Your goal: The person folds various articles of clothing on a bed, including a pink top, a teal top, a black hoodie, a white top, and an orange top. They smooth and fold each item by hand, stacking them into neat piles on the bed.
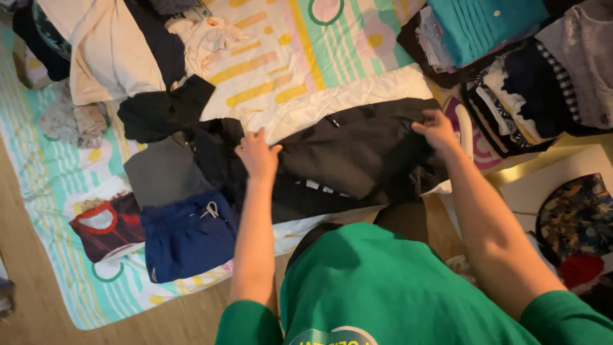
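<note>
A black garment (357, 150) lies spread on a patterned sheet (300, 51) in front of me. My left hand (257, 154) presses flat on its left part, fingers apart. At the garment's right end my right hand (438, 130) pinches the fabric edge. A white cloth (332, 102) lies under and behind the black garment. I wear a green top, seen at the bottom of the view.
Folded blue shorts (185, 239), a grey piece (163, 172) and a red-and-black item (105, 227) lie at the left. Piles of folded clothes (511, 83) stand at the right. Loose beige and black clothes (121, 51) sit at the far left. Wooden floor (38, 306) borders the sheet.
</note>
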